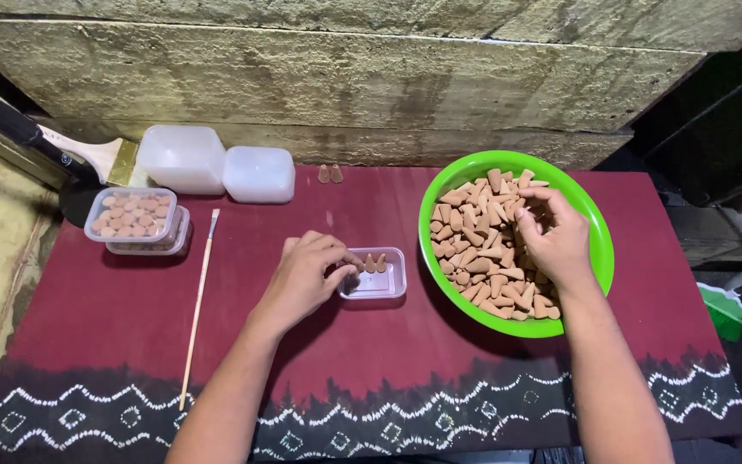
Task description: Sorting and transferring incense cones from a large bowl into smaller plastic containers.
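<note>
- On the dark red cloth [388, 361] with a white pattern at its near edge, the step in hand seems to be filling a small clear plastic tray [381, 284] with cone-shaped brown pieces, a few at a time.
- The left hand [302, 279] rests at the tray's left side, its fingers curled and touching the first cones [372, 263] that stand upright inside (only two or three, so the filling looks just begun).
- The right hand [551, 236] is inside the green bowl [599, 258], fingers bent together over the heap of loose cones [474, 249]; I cannot tell if it already pinches one.
- My judgement of the next move: it calls for a light pinch on one cone and setting it point up beside the others.
- The cones look small, matte, clay-brown, and tapered.
- Farther left are a filled tray [130, 215], two white lids [216, 163], and a thin brush [199, 301].
</note>
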